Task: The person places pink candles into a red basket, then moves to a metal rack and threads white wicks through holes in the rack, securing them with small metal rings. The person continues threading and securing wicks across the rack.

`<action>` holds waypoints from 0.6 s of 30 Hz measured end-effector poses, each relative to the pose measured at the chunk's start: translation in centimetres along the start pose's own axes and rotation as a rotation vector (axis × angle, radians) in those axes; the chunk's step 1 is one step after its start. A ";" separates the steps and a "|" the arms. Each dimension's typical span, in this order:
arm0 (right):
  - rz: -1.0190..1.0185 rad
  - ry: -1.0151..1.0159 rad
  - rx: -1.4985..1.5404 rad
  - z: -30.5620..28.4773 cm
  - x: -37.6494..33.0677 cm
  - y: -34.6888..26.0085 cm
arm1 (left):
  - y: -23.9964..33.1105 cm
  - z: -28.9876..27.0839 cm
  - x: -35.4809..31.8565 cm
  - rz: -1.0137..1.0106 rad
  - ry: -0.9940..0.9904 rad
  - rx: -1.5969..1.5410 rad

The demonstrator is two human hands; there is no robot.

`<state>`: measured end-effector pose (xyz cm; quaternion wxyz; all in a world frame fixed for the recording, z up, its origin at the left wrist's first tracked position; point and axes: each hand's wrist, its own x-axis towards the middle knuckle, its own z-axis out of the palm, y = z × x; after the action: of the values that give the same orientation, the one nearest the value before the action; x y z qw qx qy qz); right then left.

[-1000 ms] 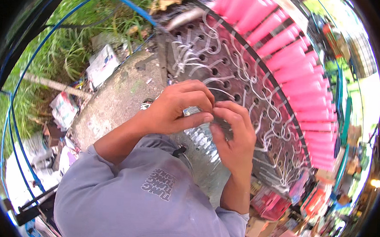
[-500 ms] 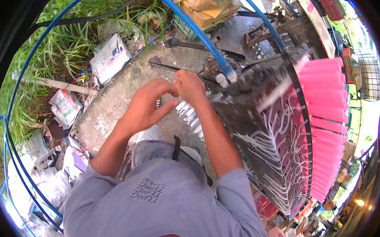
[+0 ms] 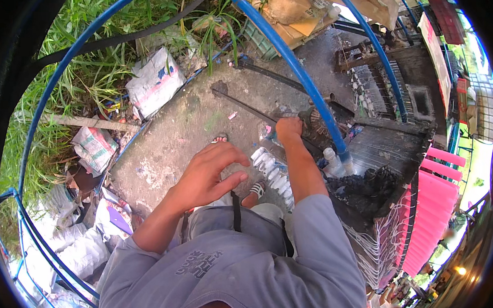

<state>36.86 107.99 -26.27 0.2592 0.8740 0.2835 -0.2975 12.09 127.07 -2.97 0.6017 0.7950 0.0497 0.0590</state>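
Note:
My left hand is held in front of my waist, its fingers apart and curved, with nothing in it. Farther off to the right, my right hand is closed beside a dark machine part with a ribbed, gear-like round piece. What it grips, if anything, is hidden. Below my right forearm hang several white twisted bundles. Right of that forearm, a dark workbench carries a black clumped heap and a whitish plastic bottle. Pink candle-like rods with loose white strings line its right side.
Blue curved pipes arch across the front and left. A dark metal bar juts out over the concrete floor. White sacks and grass lie left. Cardboard and a green crate are at the far side.
My hands have parted: the right has reached forward and right to the machine part, while the left has stayed near my waist. The view has shifted, showing more of the workbench top.

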 end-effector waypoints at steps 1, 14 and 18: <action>0.017 -0.026 0.024 -0.1 0.2 0.0 | -0.1 0.0 0.0 -0.001 0.004 0.003; -0.029 0.246 -0.047 -8.7 -8.6 -2.6 | -11.6 6.1 -1.2 -0.424 0.124 -0.081; -0.111 0.343 -0.007 -12.3 -21.2 2.2 | -12.8 4.7 2.6 0.020 0.158 0.382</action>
<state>28.81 106.86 -3.08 0.1933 0.8940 0.3725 -0.1568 15.31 126.42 -16.47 0.4337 0.8880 0.0991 0.1165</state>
